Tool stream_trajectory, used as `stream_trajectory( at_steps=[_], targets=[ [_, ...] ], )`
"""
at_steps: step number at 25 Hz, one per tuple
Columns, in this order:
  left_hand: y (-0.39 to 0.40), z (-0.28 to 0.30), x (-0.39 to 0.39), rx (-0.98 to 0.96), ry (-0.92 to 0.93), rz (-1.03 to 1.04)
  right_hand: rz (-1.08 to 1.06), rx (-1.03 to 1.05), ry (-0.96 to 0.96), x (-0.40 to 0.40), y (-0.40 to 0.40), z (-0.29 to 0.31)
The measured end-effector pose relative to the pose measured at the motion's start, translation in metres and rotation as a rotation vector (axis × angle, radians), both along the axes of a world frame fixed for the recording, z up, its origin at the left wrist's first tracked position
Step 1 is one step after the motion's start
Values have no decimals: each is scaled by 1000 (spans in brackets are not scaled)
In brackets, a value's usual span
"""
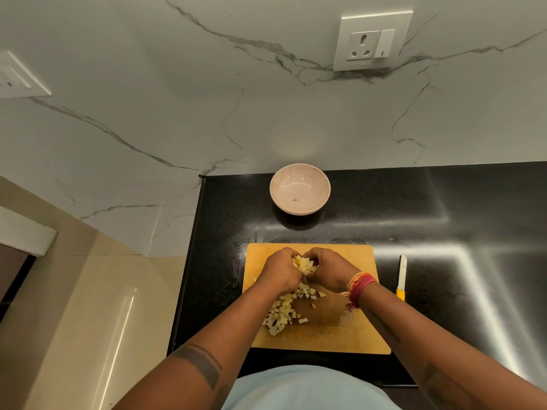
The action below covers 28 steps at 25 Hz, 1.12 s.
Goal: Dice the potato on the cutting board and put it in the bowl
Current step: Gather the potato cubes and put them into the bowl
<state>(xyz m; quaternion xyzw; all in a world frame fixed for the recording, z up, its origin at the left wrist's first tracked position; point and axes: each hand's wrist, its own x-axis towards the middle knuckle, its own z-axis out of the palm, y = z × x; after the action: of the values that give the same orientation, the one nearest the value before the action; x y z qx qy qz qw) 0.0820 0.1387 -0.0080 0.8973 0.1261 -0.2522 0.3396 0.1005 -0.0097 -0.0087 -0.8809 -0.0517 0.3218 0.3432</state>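
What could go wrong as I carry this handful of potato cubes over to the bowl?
1. The left hand and right hand cup a heaped pile of diced potato; cubes may slip out over the black counter before reaching the bowl.
2. The bowl looks light and sits apart from the cutting board, so a bump could push it.
3. Many cubes stay on the board; a second trip seems needed.

— What colours lie on the black speckled counter (384,202)?
— An orange-yellow wooden board (349,335) under pale yellow potato cubes (281,315), and a knife (401,276) with a white blade and yellow handle.
— And the bowl (299,189)?
— Pinkish cream, faintly speckled.
— The wall (207,99)?
— White marble with grey veins, holding a white socket plate (373,39).
— Anything on the wrist?
— Red and orange threads (359,287)
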Motion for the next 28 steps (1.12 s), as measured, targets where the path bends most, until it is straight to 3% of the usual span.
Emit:
stream_trajectory(
  at_steps=[9,14,20,24,28],
  targets=[
    [-2,29,46,-36,-39,15,-53,56,48,45,-5,37],
    [-1,58,119,-97,-75,82,-72,46,-73,117,-2,58],
    [0,44,190,-144,67,178,21,-200,-92,195,14,34],
    [3,27,197,135,21,-71,161,-371,-134,201,23,6],
    [6,22,184,242,-12,-183,238,-482,-196,191,28,-1]
  ],
)
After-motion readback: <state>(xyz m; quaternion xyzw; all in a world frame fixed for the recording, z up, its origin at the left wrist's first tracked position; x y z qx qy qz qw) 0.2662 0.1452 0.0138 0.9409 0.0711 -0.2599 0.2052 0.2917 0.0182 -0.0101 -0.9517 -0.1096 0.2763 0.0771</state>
